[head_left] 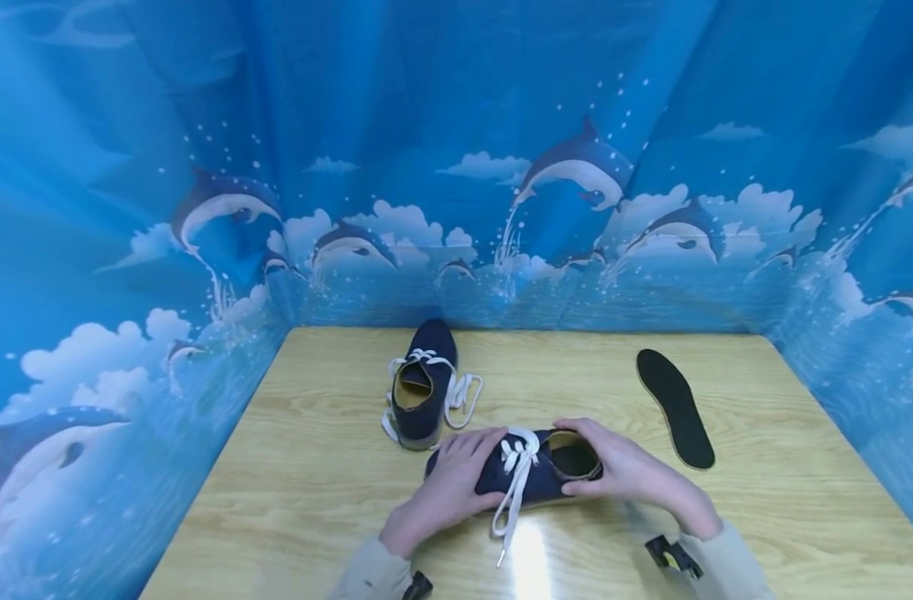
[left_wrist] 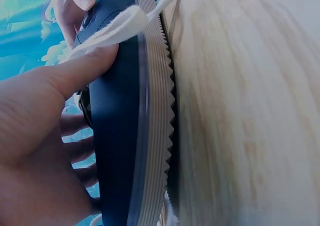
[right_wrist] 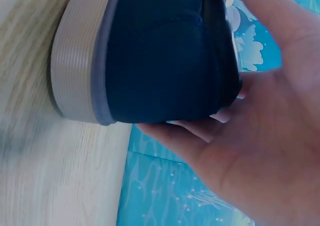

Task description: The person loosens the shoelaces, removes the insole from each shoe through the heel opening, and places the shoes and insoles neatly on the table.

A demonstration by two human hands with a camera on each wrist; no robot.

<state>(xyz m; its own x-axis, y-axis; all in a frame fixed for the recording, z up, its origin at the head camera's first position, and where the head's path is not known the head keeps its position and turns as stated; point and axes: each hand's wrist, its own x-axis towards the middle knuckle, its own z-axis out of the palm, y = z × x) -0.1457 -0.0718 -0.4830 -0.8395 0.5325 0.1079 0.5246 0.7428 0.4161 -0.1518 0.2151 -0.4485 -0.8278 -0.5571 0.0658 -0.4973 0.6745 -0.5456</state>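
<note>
A navy lace-up shoe lies sideways near the table's front, toe to the left, its white lace trailing over the near side. My left hand grips the toe half from above, thumb on the near side; in the left wrist view, that thumb presses the upper beside the lace, above a ridged pale sole. Round the heel end, my right hand holds the shoe by the collar. The right wrist view has the heel close up, with fingers beyond it. Inside the opening it looks dark.
A matching navy shoe with loose white laces stands behind the held one, toe away from me. To the right lies a black insole. A blue dolphin-print curtain surrounds the wooden table at the back and sides.
</note>
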